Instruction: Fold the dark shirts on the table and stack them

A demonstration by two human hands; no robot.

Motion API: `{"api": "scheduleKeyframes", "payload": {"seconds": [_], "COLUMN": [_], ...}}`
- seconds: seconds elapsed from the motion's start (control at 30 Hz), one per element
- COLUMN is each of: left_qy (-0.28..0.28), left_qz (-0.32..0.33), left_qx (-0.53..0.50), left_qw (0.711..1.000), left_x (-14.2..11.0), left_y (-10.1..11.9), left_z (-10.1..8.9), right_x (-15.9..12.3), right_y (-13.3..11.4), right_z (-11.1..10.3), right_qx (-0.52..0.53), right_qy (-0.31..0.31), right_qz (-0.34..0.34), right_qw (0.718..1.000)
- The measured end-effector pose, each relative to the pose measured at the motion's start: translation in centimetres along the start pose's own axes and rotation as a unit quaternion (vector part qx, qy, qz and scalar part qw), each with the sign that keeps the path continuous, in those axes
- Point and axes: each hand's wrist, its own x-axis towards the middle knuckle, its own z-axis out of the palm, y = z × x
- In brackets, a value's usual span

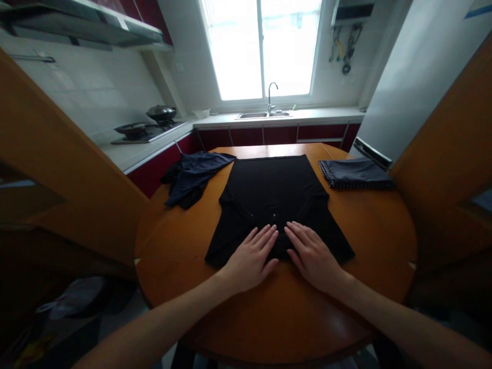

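A black T-shirt (271, 197) lies spread flat on the round wooden table (184, 266), its collar end toward me and its sleeves out to both sides. My left hand (251, 259) rests flat on the near edge of the shirt by the collar, fingers stretched out and together. My right hand (311, 256) lies flat beside it on the same edge, fingers extended. The two hands nearly touch at the fingertips. Neither hand holds anything.
A crumpled dark blue garment (192, 177) hangs over the table's far left edge. A folded grey-blue garment (355, 173) sits at the far right. Behind are a kitchen counter with a sink (263, 115), a stove with a wok (161, 114), and a bright window.
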Motion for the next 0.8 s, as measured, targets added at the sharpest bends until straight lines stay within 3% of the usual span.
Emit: {"api": "scheduleKeyframes", "payload": {"seconds": [0.07, 0.2, 0.53, 0.8], "left_qy": [-0.025, -0.041, -0.033, -0.065], "left_qz": [-0.004, -0.015, -0.015, 0.047], "left_qx": [0.001, -0.005, -0.017, -0.047], "left_qw": [1.000, 0.999, 0.999, 0.996], "left_x": [0.1, -0.1, -0.2, -1.9], "left_y": [0.3, 0.1, 0.2, -0.1], "left_z": [0.7, 1.3, 1.1, -0.5], "right_x": [-0.1, -0.4, -0.4, -0.8], "right_y": [-0.8, -1.3, -0.9, -0.8], "right_z": [0.4, 1.0, 0.8, 1.2], "right_qx": [0.004, 0.014, 0.019, 0.026], "right_qy": [-0.039, -0.077, -0.088, -0.068], "right_qz": [-0.044, -0.055, -0.050, -0.047], "right_qw": [0.998, 0.995, 0.995, 0.996]}}
